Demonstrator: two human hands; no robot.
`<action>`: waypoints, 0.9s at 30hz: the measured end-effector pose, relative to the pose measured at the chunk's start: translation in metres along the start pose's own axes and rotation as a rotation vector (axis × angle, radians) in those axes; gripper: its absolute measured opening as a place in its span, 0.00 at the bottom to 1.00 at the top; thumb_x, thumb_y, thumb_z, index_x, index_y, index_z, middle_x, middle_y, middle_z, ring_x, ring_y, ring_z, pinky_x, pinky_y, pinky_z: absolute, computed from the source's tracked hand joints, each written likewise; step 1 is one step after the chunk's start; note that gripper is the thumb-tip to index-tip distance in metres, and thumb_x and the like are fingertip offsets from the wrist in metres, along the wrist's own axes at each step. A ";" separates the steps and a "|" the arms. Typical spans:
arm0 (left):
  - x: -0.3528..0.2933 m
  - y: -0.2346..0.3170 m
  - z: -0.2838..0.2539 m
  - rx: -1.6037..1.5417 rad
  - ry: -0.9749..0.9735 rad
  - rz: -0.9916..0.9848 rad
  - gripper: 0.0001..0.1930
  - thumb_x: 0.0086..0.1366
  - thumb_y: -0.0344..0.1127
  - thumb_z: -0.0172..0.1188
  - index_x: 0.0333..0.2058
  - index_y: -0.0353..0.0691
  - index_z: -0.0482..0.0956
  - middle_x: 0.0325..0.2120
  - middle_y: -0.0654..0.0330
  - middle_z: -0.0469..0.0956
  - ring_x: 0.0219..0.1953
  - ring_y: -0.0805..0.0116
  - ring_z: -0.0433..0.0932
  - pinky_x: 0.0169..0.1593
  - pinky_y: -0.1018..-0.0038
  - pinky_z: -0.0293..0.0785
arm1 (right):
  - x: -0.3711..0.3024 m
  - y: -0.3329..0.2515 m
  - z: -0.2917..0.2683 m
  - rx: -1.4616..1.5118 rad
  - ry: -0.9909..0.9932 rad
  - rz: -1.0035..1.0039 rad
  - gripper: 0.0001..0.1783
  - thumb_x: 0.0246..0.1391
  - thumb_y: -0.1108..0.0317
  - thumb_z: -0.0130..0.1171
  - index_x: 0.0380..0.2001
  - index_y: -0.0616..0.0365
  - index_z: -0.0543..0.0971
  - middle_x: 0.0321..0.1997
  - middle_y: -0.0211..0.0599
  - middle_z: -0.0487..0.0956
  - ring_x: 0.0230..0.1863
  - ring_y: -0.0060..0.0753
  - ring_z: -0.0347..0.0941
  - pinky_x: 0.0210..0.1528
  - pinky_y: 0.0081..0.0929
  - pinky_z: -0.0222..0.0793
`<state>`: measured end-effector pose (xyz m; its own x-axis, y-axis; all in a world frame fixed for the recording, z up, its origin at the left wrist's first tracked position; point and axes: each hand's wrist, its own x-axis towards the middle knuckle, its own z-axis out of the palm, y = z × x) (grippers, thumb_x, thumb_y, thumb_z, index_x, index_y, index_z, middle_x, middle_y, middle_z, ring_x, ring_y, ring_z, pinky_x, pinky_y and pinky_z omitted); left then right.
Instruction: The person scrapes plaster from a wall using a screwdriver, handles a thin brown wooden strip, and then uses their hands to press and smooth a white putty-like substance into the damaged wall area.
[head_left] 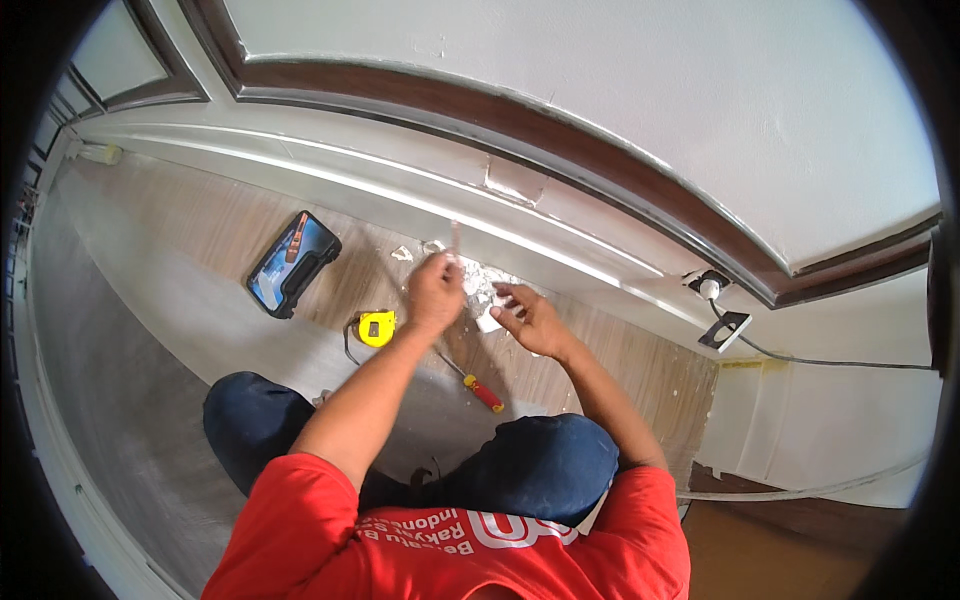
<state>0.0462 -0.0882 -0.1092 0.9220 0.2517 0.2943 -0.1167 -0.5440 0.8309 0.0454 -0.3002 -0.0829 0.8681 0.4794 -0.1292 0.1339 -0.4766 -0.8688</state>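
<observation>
My left hand (435,292) is closed near the foot of the wall. A thin, pale brownish strip (455,236) rises from its fingers; its kind is too unclear to tell. Beside it, my right hand (532,322) hangs with fingers apart and bent over broken white plaster pieces (478,283), apparently holding nothing. Whether its fingertips touch the pieces I cannot tell. A screwdriver with a red and yellow handle (484,393) lies between my forearms. To the left of my left wrist sits a yellow tape measure (377,328).
A dark tool case (293,264) with a picture on its lid lies on the wood-look floor. The white wall has dark trim (420,95) and a chipped patch (512,186). At right, a plug (710,287) sits in a wall opening, its cable passing a loose cover plate (725,331).
</observation>
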 end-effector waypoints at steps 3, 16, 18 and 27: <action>0.000 0.055 0.026 -0.550 -0.189 -0.275 0.08 0.68 0.33 0.61 0.38 0.33 0.81 0.28 0.62 0.82 0.30 0.80 0.78 0.32 0.78 0.75 | 0.013 -0.015 -0.014 0.022 0.018 -0.106 0.32 0.62 0.61 0.61 0.65 0.59 0.65 0.49 0.48 0.79 0.46 0.41 0.76 0.49 0.35 0.74; 0.110 0.075 0.018 -0.417 0.398 0.138 0.15 0.57 0.34 0.74 0.38 0.31 0.81 0.33 0.61 0.82 0.30 0.78 0.77 0.34 0.78 0.75 | -0.026 -0.038 -0.037 0.564 0.414 0.172 0.29 0.72 0.47 0.43 0.62 0.60 0.71 0.22 0.24 0.68 0.18 0.12 0.54 0.19 0.16 0.52; 0.115 0.082 0.019 -0.426 0.395 0.103 0.12 0.57 0.31 0.73 0.36 0.31 0.82 0.31 0.60 0.82 0.29 0.77 0.78 0.33 0.78 0.75 | -0.031 -0.042 -0.045 0.565 0.431 0.201 0.30 0.72 0.47 0.43 0.62 0.60 0.71 0.22 0.24 0.68 0.18 0.12 0.55 0.19 0.16 0.52; 0.111 0.093 0.019 -0.246 0.357 0.258 0.05 0.61 0.29 0.66 0.32 0.34 0.80 0.28 0.57 0.80 0.25 0.69 0.78 0.30 0.73 0.74 | -0.031 -0.044 -0.043 0.315 0.452 0.128 0.24 0.72 0.51 0.45 0.57 0.59 0.74 0.24 0.25 0.71 0.20 0.14 0.61 0.21 0.18 0.59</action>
<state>0.1445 -0.1260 -0.0087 0.6726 0.4153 0.6125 -0.4478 -0.4305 0.7837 0.0328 -0.3258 -0.0207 0.9957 0.0357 -0.0853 -0.0747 -0.2336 -0.9695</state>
